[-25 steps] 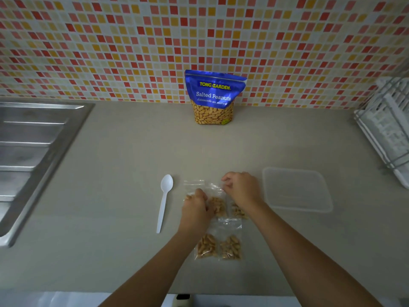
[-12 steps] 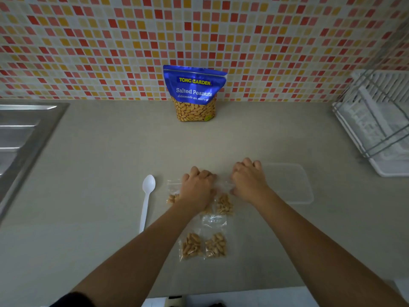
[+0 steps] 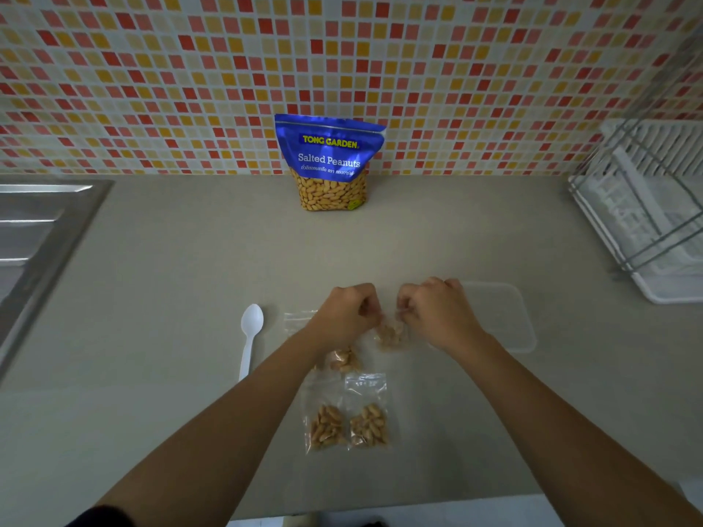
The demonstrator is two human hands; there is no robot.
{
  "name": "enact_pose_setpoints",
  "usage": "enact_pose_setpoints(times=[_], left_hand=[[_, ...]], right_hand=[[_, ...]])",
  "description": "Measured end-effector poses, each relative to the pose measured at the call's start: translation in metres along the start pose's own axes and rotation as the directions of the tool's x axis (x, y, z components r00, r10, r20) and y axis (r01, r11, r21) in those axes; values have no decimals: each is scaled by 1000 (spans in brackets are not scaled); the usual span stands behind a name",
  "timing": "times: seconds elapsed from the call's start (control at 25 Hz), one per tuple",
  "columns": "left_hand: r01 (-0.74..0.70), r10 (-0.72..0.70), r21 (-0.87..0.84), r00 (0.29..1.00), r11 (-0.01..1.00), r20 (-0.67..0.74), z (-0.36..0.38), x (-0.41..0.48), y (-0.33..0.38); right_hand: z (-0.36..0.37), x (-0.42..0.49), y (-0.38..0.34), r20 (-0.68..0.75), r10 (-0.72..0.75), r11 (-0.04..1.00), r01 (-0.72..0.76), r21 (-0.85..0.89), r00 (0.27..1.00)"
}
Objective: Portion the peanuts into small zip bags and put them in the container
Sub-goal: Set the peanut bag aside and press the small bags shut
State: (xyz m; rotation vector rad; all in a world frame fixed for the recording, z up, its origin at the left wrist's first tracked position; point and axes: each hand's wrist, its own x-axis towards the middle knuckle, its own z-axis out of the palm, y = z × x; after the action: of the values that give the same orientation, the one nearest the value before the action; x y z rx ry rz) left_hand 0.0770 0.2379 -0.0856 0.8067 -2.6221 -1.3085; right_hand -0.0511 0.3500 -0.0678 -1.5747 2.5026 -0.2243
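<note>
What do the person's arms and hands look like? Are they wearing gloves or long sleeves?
No gloves: the left hand and right hand are both bare, and so are the forearms. No rings, watch or bracelets show. The only clothing visible is the edge of a dark sleeve high up on the left arm, at the bottom of the picture.

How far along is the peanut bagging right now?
Done: two filled zip bags lie side by side near the counter edge, and another filled one shows beside the left forearm. In hand: the left hand and right hand pinch the top of a filled bag between them. Left: the clear container appears to hold no bags yet.
</note>
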Motion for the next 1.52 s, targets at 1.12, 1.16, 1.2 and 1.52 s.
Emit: enact_pose_setpoints(times=[1.12, 1.16, 1.2, 1.52], left_hand=[[-401, 434, 199, 885, 894, -168, -71, -15, 12], [-344, 343, 31, 920, 939, -191, -66, -20, 11], [-263, 231, -184, 956, 947, -181, -60, -26, 10], [256, -326, -597, 945, 761, -10, 8, -54, -11]], right_hand=[[-40, -39, -62, -329, 294, 682, 44, 730, 898], [-39, -37, -62, -290, 323, 629, 24, 777, 901], [-37, -34, -60, -247, 355, 571, 0, 821, 901], [-10, -13, -26, -120, 371, 821, -265, 506, 921]])
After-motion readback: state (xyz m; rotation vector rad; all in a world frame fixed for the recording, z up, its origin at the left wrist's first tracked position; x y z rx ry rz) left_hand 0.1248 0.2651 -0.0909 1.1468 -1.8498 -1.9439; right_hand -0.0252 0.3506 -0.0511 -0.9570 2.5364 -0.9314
